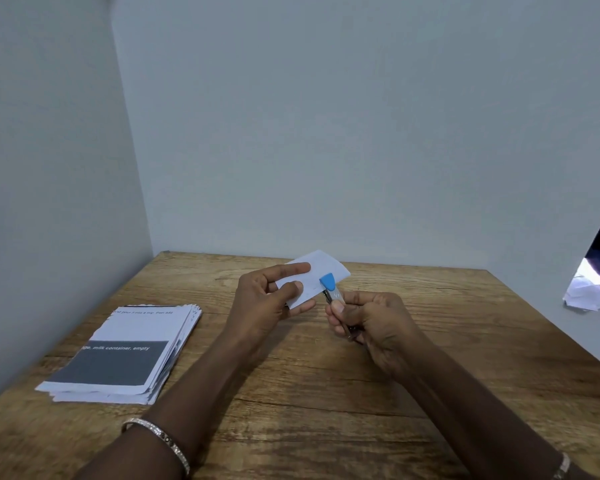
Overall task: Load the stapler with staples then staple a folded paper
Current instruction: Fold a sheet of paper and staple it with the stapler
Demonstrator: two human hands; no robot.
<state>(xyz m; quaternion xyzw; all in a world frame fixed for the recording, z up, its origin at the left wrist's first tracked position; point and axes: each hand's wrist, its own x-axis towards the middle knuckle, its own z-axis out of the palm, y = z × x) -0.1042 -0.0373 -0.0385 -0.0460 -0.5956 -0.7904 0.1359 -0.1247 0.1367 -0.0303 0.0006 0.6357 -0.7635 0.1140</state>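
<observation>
A plain office-like corner is suggested; a wooden desk (326, 393) is boxed by bare walls (326, 133) (printed sheets (118, 355) stacked).

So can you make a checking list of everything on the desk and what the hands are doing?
Surface: wooden table, bare in the middle.
Job's things: folded paper held up; stapler, blue-tipped, nose at the paper's edge.
Clutter: stack of printed sheets at left.
Grippers: left hand pinches the paper; right hand grips the stapler.
Cables: nothing seen.
Surroundings: plain walls; crumpled white paper at right edge.
</observation>
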